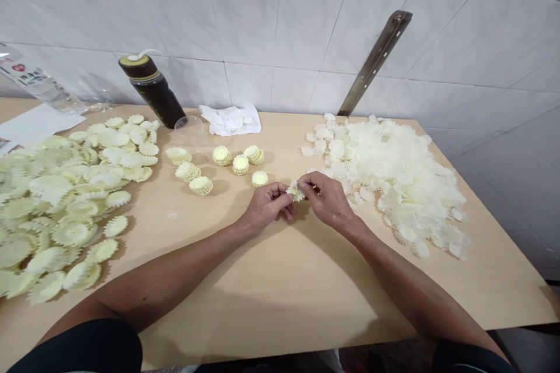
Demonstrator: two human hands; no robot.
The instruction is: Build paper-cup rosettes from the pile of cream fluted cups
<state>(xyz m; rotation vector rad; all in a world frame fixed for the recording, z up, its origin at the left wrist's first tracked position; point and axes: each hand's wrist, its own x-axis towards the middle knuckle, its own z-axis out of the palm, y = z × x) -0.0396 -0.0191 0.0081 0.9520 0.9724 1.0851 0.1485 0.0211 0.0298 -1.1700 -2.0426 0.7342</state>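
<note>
Over the middle of the table, my left hand (pixel 272 205) pinches a small pale-yellow disc with a scalloped edge (pixel 296 191). On the disc's other side, the thumb and fingers of my right hand (pixel 322 195) close on its edge too. Whether one disc or a few lie together there cannot be made out. Just beyond my left hand stand several small stacks of such discs (pixel 222 155), the nearest one (pixel 259 179) close to its knuckles. A loose heap of thin, pale scalloped discs (pixel 389 163) spreads beyond and to the right of my right hand.
Larger yellow scalloped discs (pixel 74 204) are piled on the left. Along the back are a dark bottle (pixel 153 90), a clear round lid (pixel 189 128), white tissue (pixel 231 120) and a plastic bottle (pixel 41 81). A metal strip (pixel 374 64) leans on the tiled wall.
</note>
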